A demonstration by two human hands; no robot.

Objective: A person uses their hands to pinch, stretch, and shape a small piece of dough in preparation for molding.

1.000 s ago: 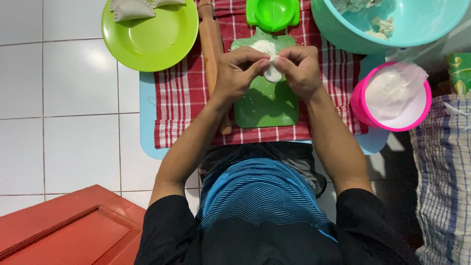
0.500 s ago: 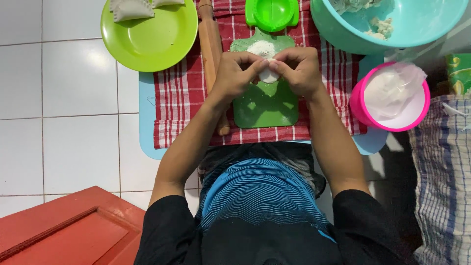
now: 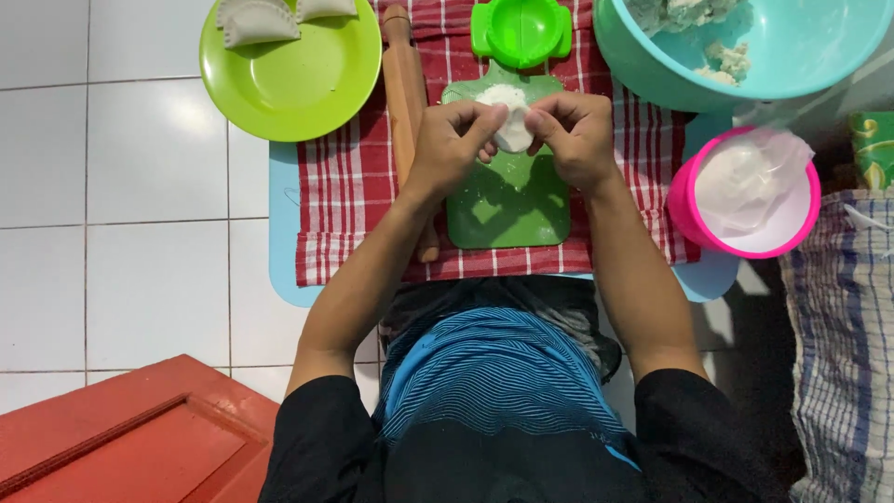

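Both forearms reach forward from the body and converge. The left hand (image 3: 453, 138) and right hand (image 3: 575, 135) each pinch one white dough piece (image 3: 513, 130) between fingertips, held just above one green cutting board (image 3: 507, 200). Beside it lies one wooden rolling pin (image 3: 408, 102). Farther off sit one green dumpling press (image 3: 521, 31), one green plate (image 3: 289, 79) carrying two folded dumplings (image 3: 256, 20), one teal bowl (image 3: 792, 56) and one pink bowl (image 3: 745, 196).

Board (image 3: 507, 200) on cloth (image 3: 349, 177) (rolling pin (image 3: 407, 102) left); plate (image 3: 289, 84) farther left.
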